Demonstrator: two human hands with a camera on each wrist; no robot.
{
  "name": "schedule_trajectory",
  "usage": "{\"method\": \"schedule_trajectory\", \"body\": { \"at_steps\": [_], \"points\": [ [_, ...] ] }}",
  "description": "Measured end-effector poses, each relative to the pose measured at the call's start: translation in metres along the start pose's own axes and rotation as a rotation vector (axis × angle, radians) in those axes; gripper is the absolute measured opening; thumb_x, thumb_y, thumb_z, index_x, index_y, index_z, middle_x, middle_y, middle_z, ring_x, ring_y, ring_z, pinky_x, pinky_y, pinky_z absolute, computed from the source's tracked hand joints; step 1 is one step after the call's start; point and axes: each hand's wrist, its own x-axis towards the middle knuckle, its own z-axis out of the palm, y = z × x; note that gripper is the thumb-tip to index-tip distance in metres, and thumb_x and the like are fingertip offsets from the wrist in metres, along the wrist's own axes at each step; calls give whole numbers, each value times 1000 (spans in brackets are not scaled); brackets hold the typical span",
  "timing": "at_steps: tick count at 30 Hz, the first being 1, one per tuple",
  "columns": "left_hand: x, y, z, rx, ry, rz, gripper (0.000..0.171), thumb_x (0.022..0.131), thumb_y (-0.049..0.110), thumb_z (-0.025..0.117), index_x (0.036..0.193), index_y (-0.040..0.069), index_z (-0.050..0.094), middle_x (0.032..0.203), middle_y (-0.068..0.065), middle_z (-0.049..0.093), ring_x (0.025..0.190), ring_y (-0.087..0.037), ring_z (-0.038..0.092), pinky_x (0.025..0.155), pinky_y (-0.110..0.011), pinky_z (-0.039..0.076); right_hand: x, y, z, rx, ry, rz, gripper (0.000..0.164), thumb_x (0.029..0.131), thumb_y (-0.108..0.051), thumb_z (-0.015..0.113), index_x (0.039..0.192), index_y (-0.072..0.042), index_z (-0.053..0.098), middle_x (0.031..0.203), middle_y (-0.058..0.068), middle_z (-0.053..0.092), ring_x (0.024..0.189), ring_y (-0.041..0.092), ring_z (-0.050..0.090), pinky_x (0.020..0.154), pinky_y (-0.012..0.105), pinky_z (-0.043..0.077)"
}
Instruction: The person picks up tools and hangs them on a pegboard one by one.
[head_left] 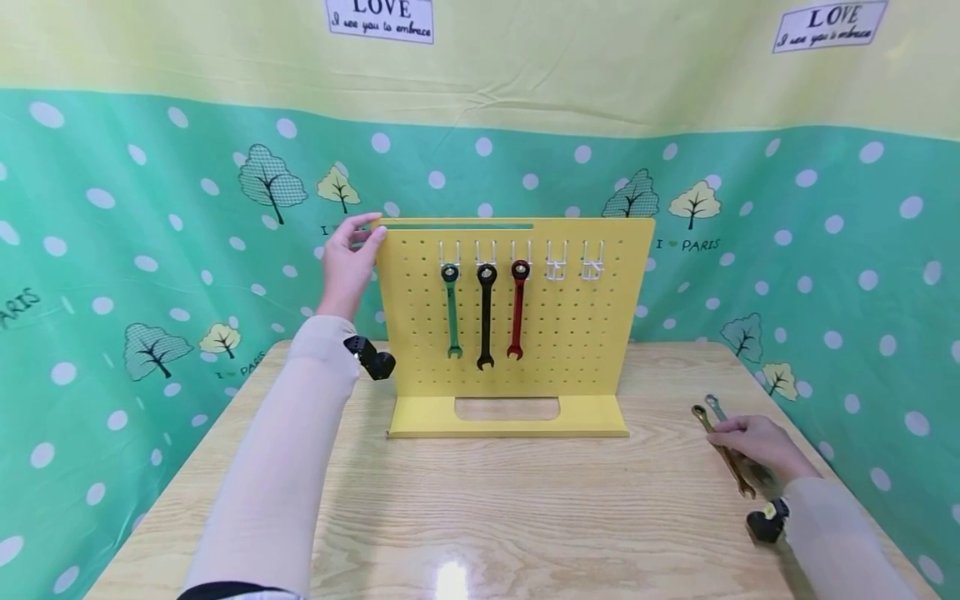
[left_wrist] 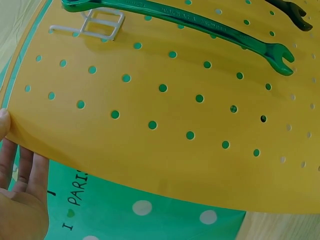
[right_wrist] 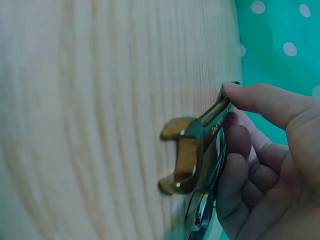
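My left hand (head_left: pixel 349 265) grips the upper left corner of a yellow pegboard (head_left: pixel 566 337), thumb in front and fingers behind the edge. A green wrench (head_left: pixel 453 317), a black wrench (head_left: pixel 485 321) and a red wrench (head_left: pixel 517 312) hang in a row on its white hooks. At the table's right side my right hand (head_left: pixel 761 442) pinches a gold wrench (head_left: pixel 730 463) between thumb and fingers. In the right wrist view its open end (right_wrist: pixel 188 155) points toward the camera. Beside it lies a teal wrench (head_left: pixel 715 406), partly hidden under the hand.
Two more white hooks (head_left: pixel 557 265) on the board's right half hold no wrench. The board's base (head_left: pixel 427 417) stands on a wooden table (head_left: pixel 480 500). A green and yellow patterned curtain (head_left: pixel 480 179) surrounds the table at the back and sides.
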Motion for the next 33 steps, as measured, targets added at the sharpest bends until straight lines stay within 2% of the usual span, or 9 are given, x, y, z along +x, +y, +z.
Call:
{"method": "schedule_trajectory", "body": {
  "at_steps": [8,14,21,26,33],
  "points": [
    [0,0,1,13,3,5,35,98,38,63,132,26,65,125,-5,59,108,-18,58,91,-33,53,0,-2,1,-20,6,30,42,93,-36,71,95,5,68,80,5,61,71,21,54,58,34,49],
    [0,0,1,3,0,-1,36,99,37,63,133,24,64,125,-6,59,108,-19,58,90,-33,53,0,-3,1,-31,6,50,44,93,-40,70,91,3,68,78,5,59,70,21,54,58,35,48],
    [0,0,0,-7,0,-2,35,99,37,63,132,24,64,125,-5,58,110,-20,59,93,-33,52,2,-4,1,-41,31,99,43,90,-45,71,78,-5,65,68,1,52,65,20,51,57,32,44],
    [0,0,0,-8,2,-8,35,99,36,63,132,24,64,125,-5,59,109,-20,59,93,-33,52,2,-4,0,-31,29,109,43,91,-44,70,87,-1,69,73,2,56,68,21,52,57,32,45],
    [0,0,1,-7,1,-7,34,99,36,63,132,26,64,125,-5,58,108,-19,59,92,-32,53,0,-4,-2,-12,15,76,58,92,-43,70,113,11,66,94,10,66,79,21,59,63,32,50]
  ]
}}
